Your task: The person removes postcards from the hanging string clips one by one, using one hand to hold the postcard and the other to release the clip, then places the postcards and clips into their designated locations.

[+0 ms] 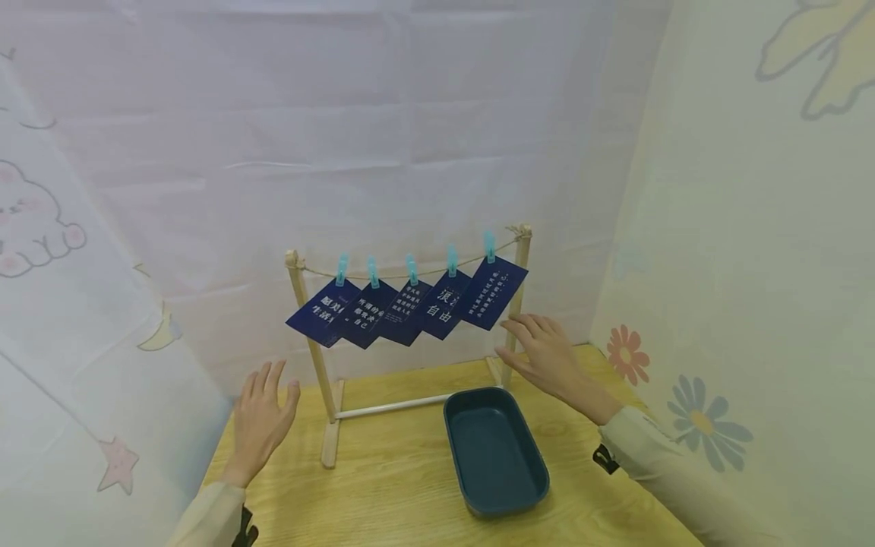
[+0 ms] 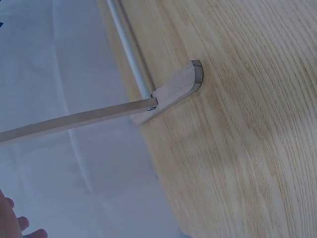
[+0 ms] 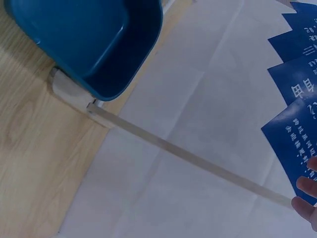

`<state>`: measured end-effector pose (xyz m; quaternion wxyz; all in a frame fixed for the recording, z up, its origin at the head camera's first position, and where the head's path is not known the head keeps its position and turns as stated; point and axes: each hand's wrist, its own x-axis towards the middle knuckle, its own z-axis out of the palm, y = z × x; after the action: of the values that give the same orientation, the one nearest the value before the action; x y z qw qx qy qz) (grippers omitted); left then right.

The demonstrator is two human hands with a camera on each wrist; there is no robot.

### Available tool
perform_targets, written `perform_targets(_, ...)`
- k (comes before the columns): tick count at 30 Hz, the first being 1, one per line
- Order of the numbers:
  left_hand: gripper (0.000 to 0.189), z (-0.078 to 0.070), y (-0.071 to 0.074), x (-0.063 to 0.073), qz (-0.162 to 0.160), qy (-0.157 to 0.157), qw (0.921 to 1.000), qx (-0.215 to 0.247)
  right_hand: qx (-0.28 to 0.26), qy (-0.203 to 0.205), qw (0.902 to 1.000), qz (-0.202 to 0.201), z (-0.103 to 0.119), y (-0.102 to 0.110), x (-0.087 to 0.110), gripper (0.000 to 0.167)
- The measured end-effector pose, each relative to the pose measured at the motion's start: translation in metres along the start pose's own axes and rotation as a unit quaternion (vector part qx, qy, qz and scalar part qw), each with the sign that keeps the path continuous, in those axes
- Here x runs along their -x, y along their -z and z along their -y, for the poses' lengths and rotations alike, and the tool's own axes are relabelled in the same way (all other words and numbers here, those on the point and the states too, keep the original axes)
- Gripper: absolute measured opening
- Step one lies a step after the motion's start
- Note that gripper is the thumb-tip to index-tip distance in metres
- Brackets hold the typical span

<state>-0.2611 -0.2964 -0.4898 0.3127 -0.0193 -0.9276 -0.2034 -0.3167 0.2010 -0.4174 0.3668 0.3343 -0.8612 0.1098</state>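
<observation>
Several dark blue cards [image 1: 447, 304] with white writing hang tilted and overlapping from a twine line, each held by a light blue clothespin [image 1: 412, 270]. The line runs between the two posts of a wooden stand [image 1: 318, 365]. Left of the stand, my left hand [image 1: 261, 418] is raised with its fingers spread loosely and nothing in it. My right hand [image 1: 547, 357] is beside the right post, fingers extended toward the rightmost card [image 3: 292, 144], which its fingertips overlap in the right wrist view. It holds nothing.
A dark blue-green rectangular tray [image 1: 454, 448] stands on the wood-grain table [image 1: 383, 494], in front of the stand's right foot. The stand's white crossbar [image 1: 396, 406] runs low behind it. Pale cloth walls [image 1: 342, 152] enclose the back and both sides.
</observation>
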Motion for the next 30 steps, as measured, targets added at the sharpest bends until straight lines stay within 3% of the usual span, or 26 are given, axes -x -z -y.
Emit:
perform_targets(9, 0.048, -0.004, -0.003, -0.005, -0.027, 0.007, 0.9985, 0.048, -0.019, 0.012, 0.9997, -0.008, 0.019, -0.004, -0.023, 0.058)
perform_targets(19, 0.047, -0.018, -0.009, -0.017, -0.037, 0.073, 0.9863, 0.143, -0.027, 0.044, 0.9981, -0.032, 0.046, -0.006, -0.045, 0.057)
perform_targets(30, 0.044, -0.027, -0.007, -0.033, -0.077, 0.11, 0.956, 0.261, -0.044, 0.117, 0.9903, -0.062, 0.078, -0.003, -0.085, 0.05)
